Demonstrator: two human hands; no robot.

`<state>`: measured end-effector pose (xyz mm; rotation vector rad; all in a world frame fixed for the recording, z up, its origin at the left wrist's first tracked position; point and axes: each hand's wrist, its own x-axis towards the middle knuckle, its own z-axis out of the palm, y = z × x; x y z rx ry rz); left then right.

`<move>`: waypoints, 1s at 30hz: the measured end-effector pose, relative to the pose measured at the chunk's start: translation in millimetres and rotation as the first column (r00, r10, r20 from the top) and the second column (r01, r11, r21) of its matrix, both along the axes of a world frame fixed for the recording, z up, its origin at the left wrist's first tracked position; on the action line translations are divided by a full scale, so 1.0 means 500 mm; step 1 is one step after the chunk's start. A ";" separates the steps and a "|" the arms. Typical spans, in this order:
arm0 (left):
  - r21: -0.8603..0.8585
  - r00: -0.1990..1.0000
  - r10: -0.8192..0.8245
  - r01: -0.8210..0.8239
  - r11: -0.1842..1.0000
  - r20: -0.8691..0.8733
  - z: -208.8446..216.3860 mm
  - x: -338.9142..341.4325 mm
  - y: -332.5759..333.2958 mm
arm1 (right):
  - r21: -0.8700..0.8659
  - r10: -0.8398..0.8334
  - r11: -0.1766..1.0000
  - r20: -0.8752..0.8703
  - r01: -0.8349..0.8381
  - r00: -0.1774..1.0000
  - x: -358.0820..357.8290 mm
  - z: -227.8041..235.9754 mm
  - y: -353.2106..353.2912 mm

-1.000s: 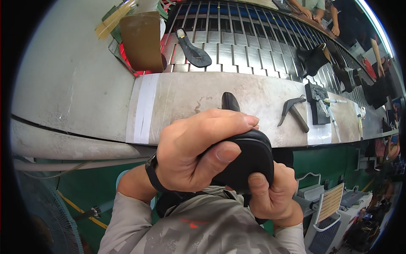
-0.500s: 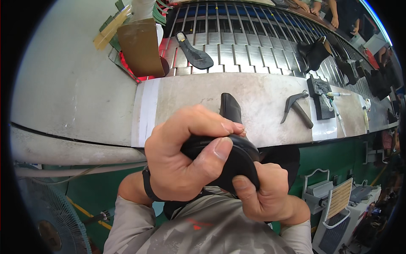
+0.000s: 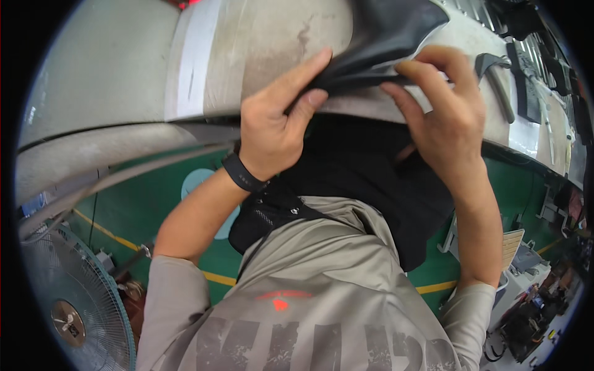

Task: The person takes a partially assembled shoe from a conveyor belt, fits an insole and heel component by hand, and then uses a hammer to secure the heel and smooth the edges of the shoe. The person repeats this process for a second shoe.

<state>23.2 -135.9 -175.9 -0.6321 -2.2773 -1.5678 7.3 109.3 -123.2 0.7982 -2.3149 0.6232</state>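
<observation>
A black leather boot [image 3: 396, 34] lies along the near edge of the bench, its upper end cut off by the top of the picture. My left hand [image 3: 275, 117] is closed round the boot's narrow left end, thumb on the near side and fingers stretched along its far side. On the right, my right hand [image 3: 442, 102] has its thumb and index finger at the boot's near edge, with a thin dark part of it between the tips. The right fingers are slightly blurred.
The pale bench top [image 3: 291, 37] carries pincers with dark handles [image 3: 500, 93] and a black block [image 3: 525, 86] at the right. A fan [image 3: 68, 315] stands at lower left, near a round light-blue stool [image 3: 197, 185]. Black cloth [image 3: 365, 154] covers my lap.
The boot has gone from in front of my body up onto the bench edge and been turned. Both hands moved forward with it, now farther apart. The view has tilted down.
</observation>
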 end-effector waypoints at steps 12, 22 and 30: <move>-0.089 0.978 -0.012 -0.006 0.996 -0.210 -0.037 -0.012 0.017 | 0.019 0.100 0.995 0.027 -0.100 0.995 -0.006 -0.013 0.015; 0.242 0.996 0.042 -0.061 0.968 0.085 -0.013 0.010 0.053 | -0.026 0.098 0.995 -0.005 -0.099 0.995 -0.008 -0.014 0.005; 0.364 0.981 -0.019 -0.052 0.930 0.191 -0.005 -0.004 0.061 | -0.045 0.093 0.995 0.016 -0.092 0.996 -0.017 -0.013 0.007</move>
